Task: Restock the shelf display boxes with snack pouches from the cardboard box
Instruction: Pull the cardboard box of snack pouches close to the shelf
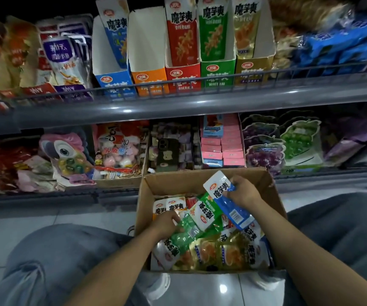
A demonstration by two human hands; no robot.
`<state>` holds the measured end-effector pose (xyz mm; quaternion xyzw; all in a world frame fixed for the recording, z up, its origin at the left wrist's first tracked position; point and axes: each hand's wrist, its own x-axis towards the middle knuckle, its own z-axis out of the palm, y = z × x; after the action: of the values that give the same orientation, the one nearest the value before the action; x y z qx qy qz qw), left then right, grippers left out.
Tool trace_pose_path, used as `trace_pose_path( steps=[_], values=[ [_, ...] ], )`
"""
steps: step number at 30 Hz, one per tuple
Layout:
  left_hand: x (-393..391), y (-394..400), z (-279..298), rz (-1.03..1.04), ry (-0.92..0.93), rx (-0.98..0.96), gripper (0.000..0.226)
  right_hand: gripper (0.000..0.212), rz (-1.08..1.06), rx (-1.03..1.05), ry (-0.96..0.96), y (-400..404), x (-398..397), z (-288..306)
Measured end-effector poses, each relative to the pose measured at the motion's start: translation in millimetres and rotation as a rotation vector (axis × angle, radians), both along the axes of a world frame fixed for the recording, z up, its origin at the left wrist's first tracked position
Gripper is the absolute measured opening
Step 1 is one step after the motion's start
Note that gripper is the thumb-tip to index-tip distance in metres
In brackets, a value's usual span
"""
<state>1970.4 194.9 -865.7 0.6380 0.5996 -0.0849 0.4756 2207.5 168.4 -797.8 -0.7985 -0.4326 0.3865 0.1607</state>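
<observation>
An open cardboard box [149,191] stands on the floor between my knees, full of mixed snack pouches in green, yellow, orange and blue. My right hand [243,191] grips a blue pouch [231,205] lifted above the box's right side. My left hand [167,223] reaches into the box, fingers on a green pouch [183,236]. On the upper shelf stand five display boxes: blue [112,81], orange [149,79], which looks empty, red [183,75], green [218,70] and yellow [252,68].
A wire rail [200,81] runs along the upper shelf's front. The lower shelf holds candy bags, pink packets [222,142] and a phone [167,154]. Blue bags [341,45] fill the upper right. Grey tile floor surrounds the box.
</observation>
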Motion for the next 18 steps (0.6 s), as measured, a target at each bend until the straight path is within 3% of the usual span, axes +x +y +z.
trace_pose_path(
  steps=[8,13,16,18],
  values=[
    [11,20,40,0.275,-0.179,0.076,0.02,0.028,-0.171,0.12,0.111,0,7,20],
    [12,15,81,0.35,-0.302,-0.037,0.012,0.025,-0.288,0.211,0.283,-8,12,37],
    [9,11,101,0.405,-0.478,-0.092,0.01,0.031,-0.344,0.235,0.359,-14,12,45],
    [11,7,113,0.516,-0.672,-0.138,0.01,0.022,-0.417,0.276,0.484,-18,9,53]
  ],
)
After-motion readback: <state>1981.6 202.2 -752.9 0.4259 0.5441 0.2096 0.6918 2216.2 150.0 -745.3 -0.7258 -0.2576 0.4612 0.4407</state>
